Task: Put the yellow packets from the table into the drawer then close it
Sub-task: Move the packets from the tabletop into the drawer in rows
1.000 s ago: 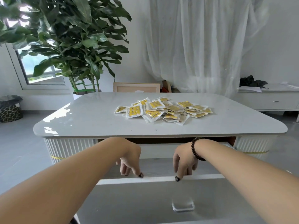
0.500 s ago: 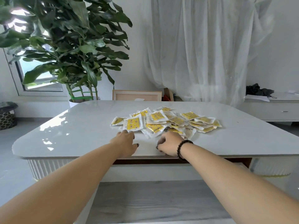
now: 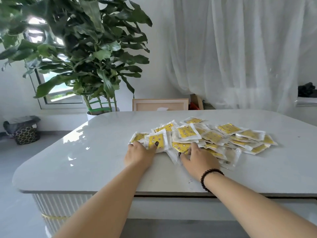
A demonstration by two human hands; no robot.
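Far off to the left of both hands, a patterned bin point(image 3: 25, 133) with a dark liner sits on the floor, and a big leafy plant point(image 3: 82, 48) rises behind the desk's point(image 3: 96, 162) back left corner, beyond the left hand. Nearer, the left hand point(image 3: 139, 152) lies on the left edge of the pile of yellow packets point(image 3: 205, 138); its grip is loosely spread, the thumb pressing on top of one packet point(image 3: 157, 140) while the other fingers reach the packet further left. Whether those fingers curl under anything I cannot tell.

Just to the right, the right hand point(image 3: 199, 158) rests on the near middle of the pile, its fingers bent down onto a yellow packet and the clear wrappers around it; the fingertips are hidden among the packets, so whether this grip pinches one cannot be told. A dark bead bracelet point(image 3: 210, 177) circles that wrist. The rest of the packets spread away to the right of the right hand, overlapping one another on the desk. Behind both hands, past the far edge, a wooden frame point(image 3: 160, 104) leans near a white curtain point(image 3: 240, 48). Below the forearms, under the desk's front edge, the drawer point(image 3: 171, 208) stands pulled out.
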